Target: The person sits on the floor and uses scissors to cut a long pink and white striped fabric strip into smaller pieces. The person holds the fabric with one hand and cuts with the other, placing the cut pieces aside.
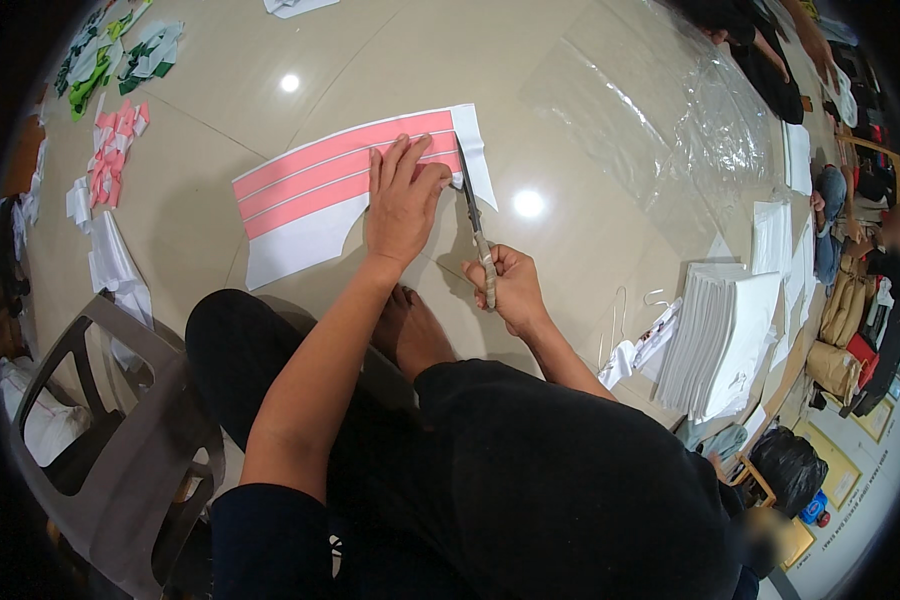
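A pink and white striped sheet (305,182), cloth or paper, lies on the floor in front of me. My left hand (400,215) presses on it with the fingers spread, towards its right end. With my right hand (517,288) I grip a pair of scissors (485,262) whose handles are wrapped in a pale covering. Their dark blades point away from me, along the right end of the pink stripes, where a white strip (477,160) borders the sheet. Whether the blades are fully closed is hard to see. My bare foot (415,335) rests below the sheet.
Pink and white scraps (118,150) and green scraps (100,60) lie at the far left. A grey plastic chair (135,440) stands near left. To the right are a stack of white sheets (715,345) and crumpled clear plastic (660,120). Another person (760,55) sits at the far right.
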A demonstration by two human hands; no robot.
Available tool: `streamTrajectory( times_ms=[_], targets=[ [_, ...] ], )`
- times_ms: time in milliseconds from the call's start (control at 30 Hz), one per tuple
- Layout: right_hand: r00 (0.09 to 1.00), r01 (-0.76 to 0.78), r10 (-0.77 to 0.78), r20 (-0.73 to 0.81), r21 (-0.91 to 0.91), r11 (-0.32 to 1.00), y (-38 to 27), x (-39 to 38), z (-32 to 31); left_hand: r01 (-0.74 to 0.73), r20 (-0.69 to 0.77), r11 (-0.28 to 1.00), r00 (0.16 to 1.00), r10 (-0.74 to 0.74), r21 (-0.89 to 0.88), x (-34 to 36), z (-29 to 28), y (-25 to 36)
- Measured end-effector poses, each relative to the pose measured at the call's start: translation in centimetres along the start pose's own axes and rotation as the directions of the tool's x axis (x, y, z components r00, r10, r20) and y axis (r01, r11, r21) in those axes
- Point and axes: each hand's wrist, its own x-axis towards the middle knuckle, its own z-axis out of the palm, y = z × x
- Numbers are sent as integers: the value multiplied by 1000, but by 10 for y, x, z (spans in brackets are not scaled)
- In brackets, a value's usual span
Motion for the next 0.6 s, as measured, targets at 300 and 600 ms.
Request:
streamTrajectory(
  times_ms=[300,600],
  targets=[
    [1000,-7,7,5,0,1000,3,-1,0,5,9,1000,1000,-6,9,1,0,-1],
    [1000,-6,6,-5,-25,1000,-8,1,5,2,2,1000,1000,-2,7,0,1,-1]
  ],
)
